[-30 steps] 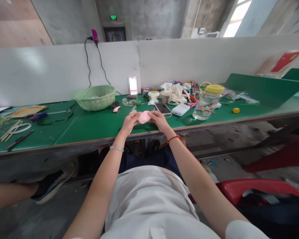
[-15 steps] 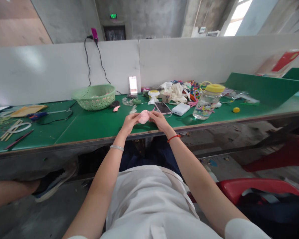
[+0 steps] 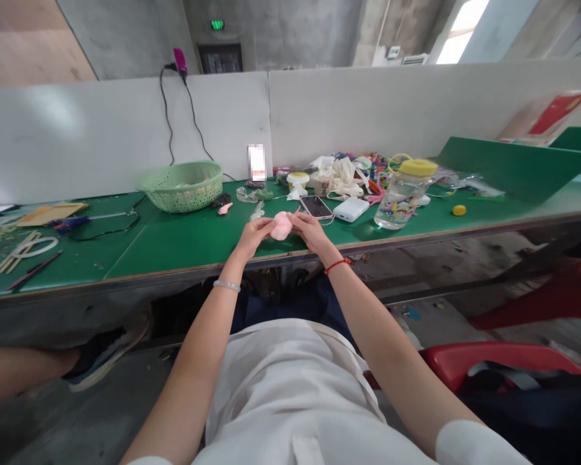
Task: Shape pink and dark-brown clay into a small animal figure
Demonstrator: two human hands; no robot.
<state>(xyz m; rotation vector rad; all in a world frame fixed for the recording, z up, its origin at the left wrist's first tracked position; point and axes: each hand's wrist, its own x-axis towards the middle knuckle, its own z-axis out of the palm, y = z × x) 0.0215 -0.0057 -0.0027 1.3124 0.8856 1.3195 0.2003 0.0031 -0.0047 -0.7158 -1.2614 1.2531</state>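
Note:
A small, pale pink, rounded lump [image 3: 281, 227], soft-looking like modelling clay, is held between both hands above the front edge of the green table [image 3: 174, 248]. My left hand [image 3: 254, 236] pinches its left side with thumb and fingers. On the other side, my right hand [image 3: 310, 232] grips its upper right edge, fingers closed. Some fingertips are hidden behind the lump. Just beyond my right hand lie a phone [image 3: 316, 207] and a white power bank [image 3: 351, 209]. A smaller pink piece [image 3: 225, 208] rests on the table to the left.
A green basket [image 3: 181, 194] stands back left, near a propped-up phone [image 3: 257, 163]. To the right are a clear bottle with a yellow lid [image 3: 404, 194], a yellow cap [image 3: 459, 210] and a green divider [image 3: 513, 169]. Another person's leg [image 3: 24, 374] extends in at lower left.
Both hands keep hold of the pink lump, which looks slightly turned. The whole view has shifted a little; nothing else has visibly moved.

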